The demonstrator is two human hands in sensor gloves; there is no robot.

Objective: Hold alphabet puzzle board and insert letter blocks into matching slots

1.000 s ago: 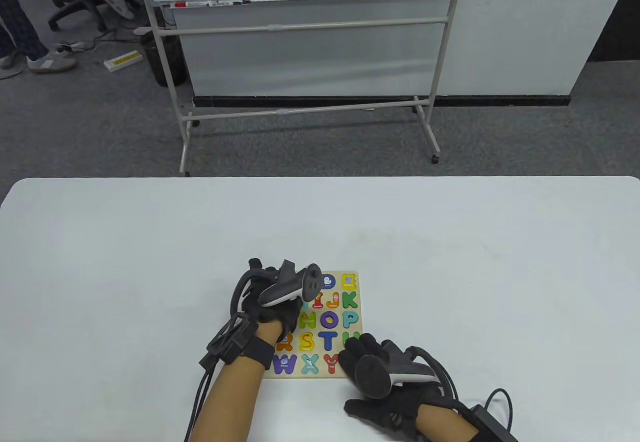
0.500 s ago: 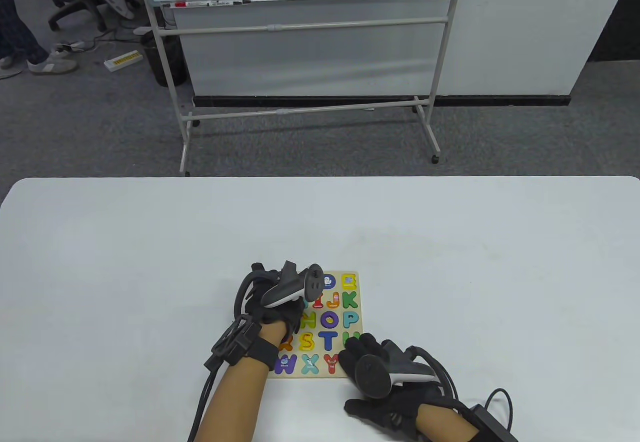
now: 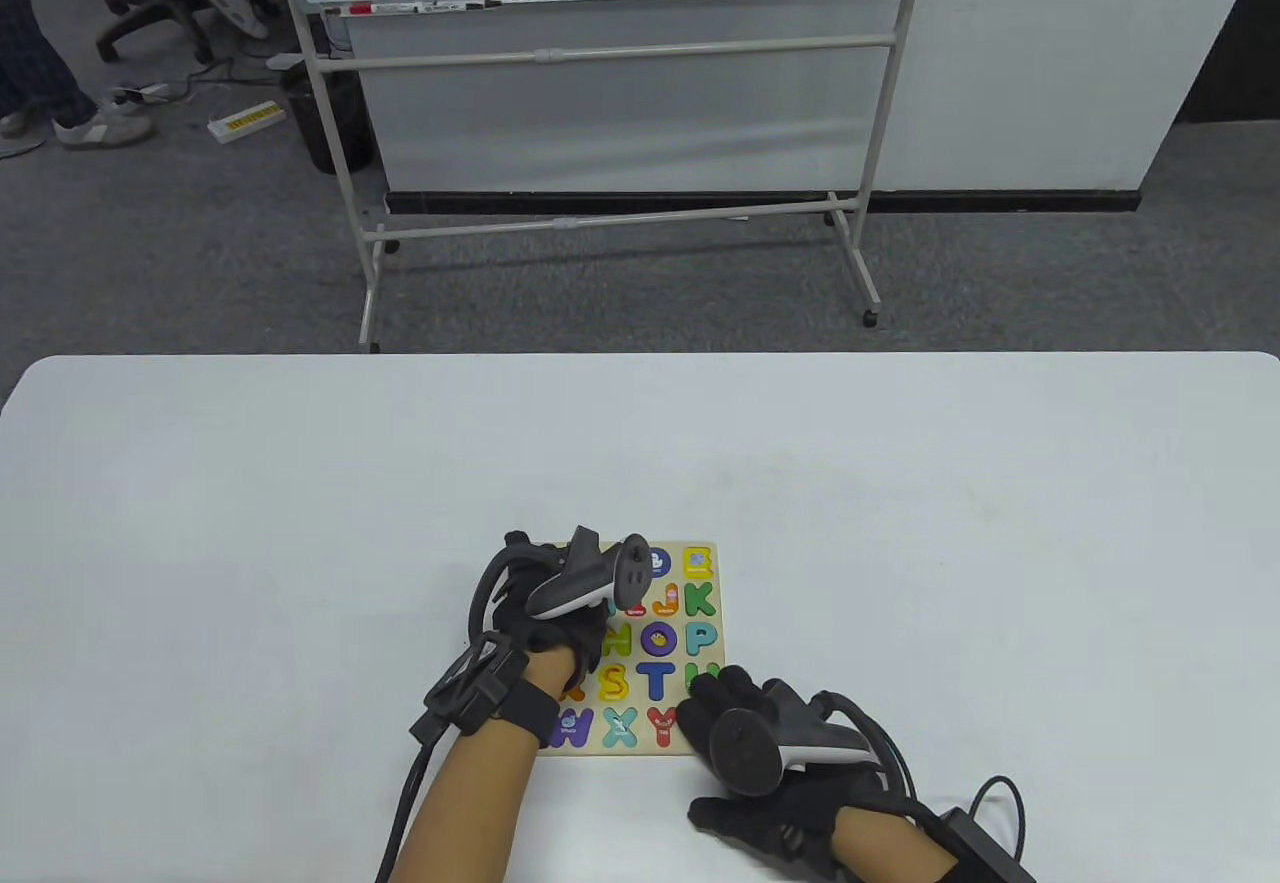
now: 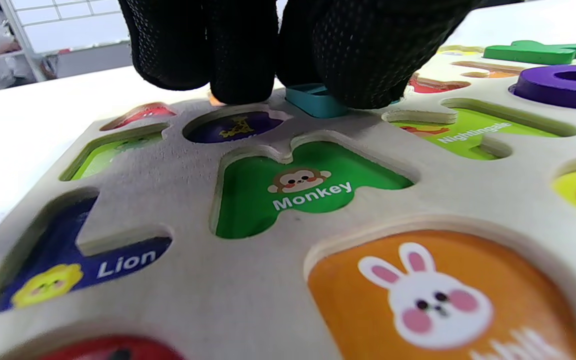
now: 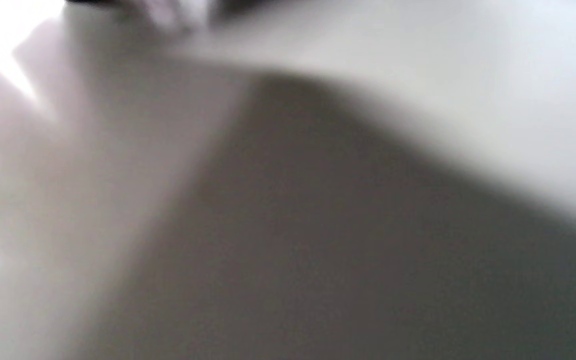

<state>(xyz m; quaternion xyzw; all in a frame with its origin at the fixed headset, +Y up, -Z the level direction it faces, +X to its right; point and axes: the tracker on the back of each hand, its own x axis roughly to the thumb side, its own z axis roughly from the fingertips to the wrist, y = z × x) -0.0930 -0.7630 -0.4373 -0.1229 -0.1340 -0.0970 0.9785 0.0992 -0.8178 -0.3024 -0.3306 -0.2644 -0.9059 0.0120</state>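
The alphabet puzzle board (image 3: 700,693) lies flat on the white table (image 3: 300,523), near its front edge. It looks stiff and light, so it may slide; I think pressing a corner holds it best. The left hand (image 3: 545,613) presses its fingers (image 4: 353,65) together on a teal letter block (image 4: 313,99), small and easy to pinch by its edges. The right hand (image 3: 760,733) rests on the near right corner; I cannot tell how its fingers lie. The right wrist view is only blur.
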